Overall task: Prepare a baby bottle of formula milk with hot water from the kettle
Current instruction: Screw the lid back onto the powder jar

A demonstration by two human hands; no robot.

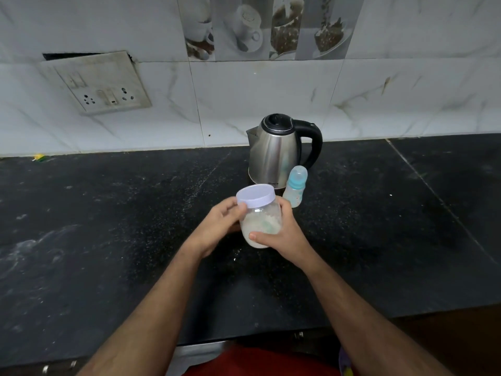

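In front of the kettle [275, 154], right hand [282, 234] grasps the formula jar [261, 225] body, left hand [221, 226] pinches its lid [255, 196]; advise steadying the jar upright while unscrewing.

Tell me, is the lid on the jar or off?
On. The pale purple lid sits on top of the jar, which both hands hold.
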